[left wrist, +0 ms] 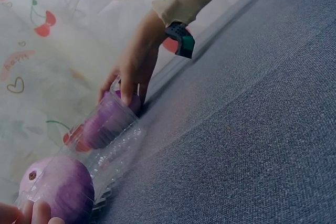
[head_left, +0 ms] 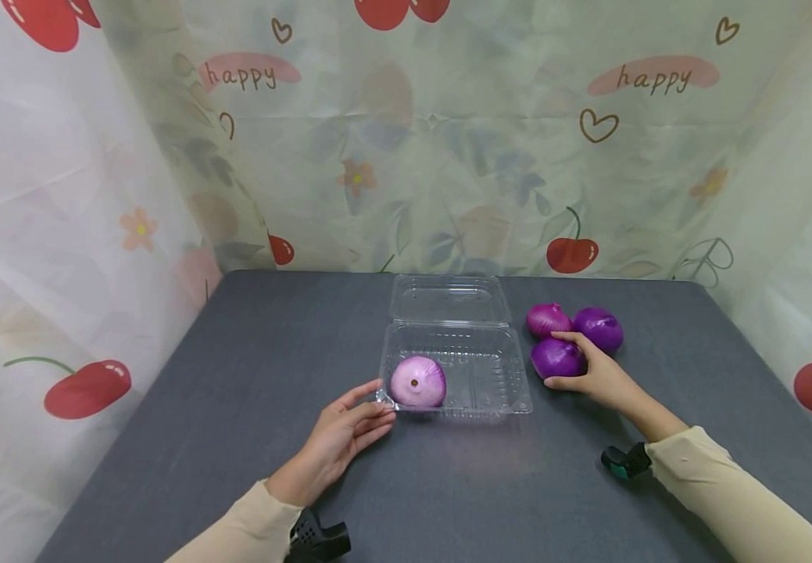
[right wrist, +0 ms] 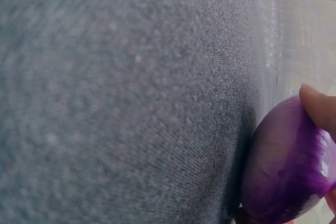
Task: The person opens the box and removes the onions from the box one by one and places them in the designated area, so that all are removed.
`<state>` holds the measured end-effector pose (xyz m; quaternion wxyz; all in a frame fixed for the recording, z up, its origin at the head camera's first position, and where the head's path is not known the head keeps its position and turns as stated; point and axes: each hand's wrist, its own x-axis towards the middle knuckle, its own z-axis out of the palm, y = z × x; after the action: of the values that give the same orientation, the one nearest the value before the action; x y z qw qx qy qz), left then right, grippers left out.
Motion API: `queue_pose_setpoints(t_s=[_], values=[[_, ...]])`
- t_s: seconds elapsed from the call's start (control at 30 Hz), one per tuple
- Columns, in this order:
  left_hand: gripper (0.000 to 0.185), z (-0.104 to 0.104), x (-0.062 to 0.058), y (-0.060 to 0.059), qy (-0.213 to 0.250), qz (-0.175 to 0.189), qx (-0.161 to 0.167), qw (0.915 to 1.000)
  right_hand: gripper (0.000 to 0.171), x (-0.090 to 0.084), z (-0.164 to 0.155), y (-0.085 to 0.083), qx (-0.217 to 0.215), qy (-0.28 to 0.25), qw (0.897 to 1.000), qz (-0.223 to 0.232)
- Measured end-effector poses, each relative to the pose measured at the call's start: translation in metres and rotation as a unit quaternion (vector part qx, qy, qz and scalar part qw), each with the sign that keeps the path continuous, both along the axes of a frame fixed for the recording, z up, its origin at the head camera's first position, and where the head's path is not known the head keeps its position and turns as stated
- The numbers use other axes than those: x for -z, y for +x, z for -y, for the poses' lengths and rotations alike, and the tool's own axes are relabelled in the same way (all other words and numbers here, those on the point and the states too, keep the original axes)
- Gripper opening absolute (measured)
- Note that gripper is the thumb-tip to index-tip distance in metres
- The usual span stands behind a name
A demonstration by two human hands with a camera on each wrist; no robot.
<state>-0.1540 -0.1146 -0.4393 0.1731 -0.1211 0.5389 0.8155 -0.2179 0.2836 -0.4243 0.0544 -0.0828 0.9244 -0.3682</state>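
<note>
A clear plastic clamshell box (head_left: 479,379) lies with its lid folded back on the table. In its left front corner sits a pale purple onion (head_left: 417,383), its dark stub facing up. My left hand (head_left: 338,438) holds the box's left front corner between thumb and fingers. To the right of the box, my right hand (head_left: 599,379) grips a dark purple onion (head_left: 556,359), thumb on the near side and fingers over the far side. In the right wrist view this onion (right wrist: 286,163) is close against the cloth. Two more purple onions (head_left: 549,320) (head_left: 599,329) lie just behind it.
Grey cloth covers the table (head_left: 272,336). The open lid (head_left: 450,299) reaches toward the back edge. A printed curtain (head_left: 448,156) with cherries and hearts hangs behind and at both sides. Each wrist wears a dark camera mount (head_left: 626,461).
</note>
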Motion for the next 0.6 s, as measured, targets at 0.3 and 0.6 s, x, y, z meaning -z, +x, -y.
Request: queue_pose_setpoints(t_s=[0.3,0.6], values=[[0.053,0.0006,0.0006,0.0005,0.002,-0.004,0.002,1.0,0.089,0.0017,-0.0008,-0.0007,-0.006,-0.002,1.0,0.012],[0.052,0.0001,-0.0001,0.0005,0.0,-0.001,-0.001,1.0,0.09,0.0007,0.0001,-0.0004,-0.005,-0.001,1.0,0.019]])
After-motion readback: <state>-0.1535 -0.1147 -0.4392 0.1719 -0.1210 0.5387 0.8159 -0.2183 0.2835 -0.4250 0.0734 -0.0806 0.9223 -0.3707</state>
